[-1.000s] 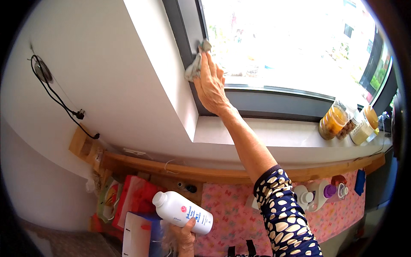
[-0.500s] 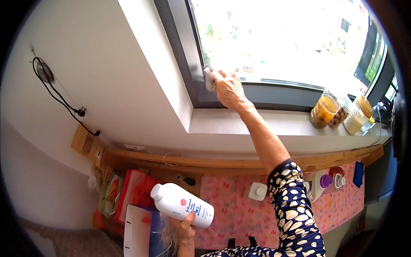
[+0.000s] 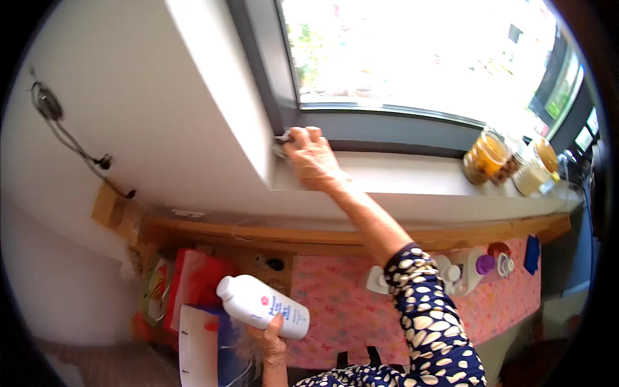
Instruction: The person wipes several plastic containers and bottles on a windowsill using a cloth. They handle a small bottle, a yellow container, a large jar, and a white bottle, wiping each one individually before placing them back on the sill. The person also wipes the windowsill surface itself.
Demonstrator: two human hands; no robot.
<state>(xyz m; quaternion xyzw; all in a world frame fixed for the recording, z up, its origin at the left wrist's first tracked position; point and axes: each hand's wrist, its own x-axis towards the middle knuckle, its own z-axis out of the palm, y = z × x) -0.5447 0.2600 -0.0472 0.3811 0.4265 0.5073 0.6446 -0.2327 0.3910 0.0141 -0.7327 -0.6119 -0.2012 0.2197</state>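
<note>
My left hand (image 3: 269, 342) is wrapped round the lower part of a white powder bottle (image 3: 261, 304). The bottle leans to the left above the table, its white cap at the upper left. At the window's lower left corner, my right hand (image 3: 314, 160) presses a pale, crumpled cloth (image 3: 280, 147) against the dark grey window frame (image 3: 393, 129). Most of the cloth is hidden behind the bent fingers. Just below that hand runs the pale windowsill (image 3: 400, 173).
Glass jars (image 3: 485, 158) stand at the sill's right end. Below, a pink patterned tablecloth (image 3: 335, 303) bears white bottles (image 3: 461, 274) and a purple-capped one. Red bags (image 3: 196, 277) and an open box (image 3: 198, 348) sit at left. A black cable (image 3: 77, 145) hangs on the wall.
My right hand has moved down and left with the cloth, from the frame's inner edge to its lower left corner. The left hand still holds the bottle. The whole view has shifted slightly.
</note>
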